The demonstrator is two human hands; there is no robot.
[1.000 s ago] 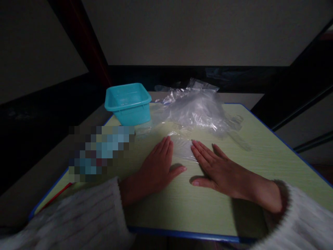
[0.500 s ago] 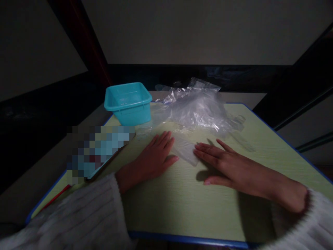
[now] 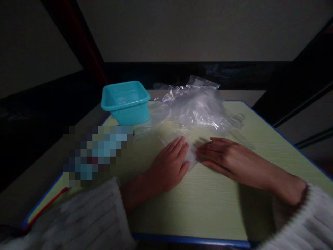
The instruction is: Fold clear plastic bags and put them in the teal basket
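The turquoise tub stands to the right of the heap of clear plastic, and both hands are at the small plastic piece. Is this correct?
Only the side is wrong: the head view shows the turquoise tub to the left of the heap of clear plastic. The left hand and the right hand are indeed at the small plastic piece.

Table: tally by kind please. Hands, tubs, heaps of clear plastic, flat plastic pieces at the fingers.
Hands: 2 (left hand, right hand)
Tub: 1
Plastic heap: 1 (bags inside can't be counted)
Flat plastic piece: 1
Total: 5
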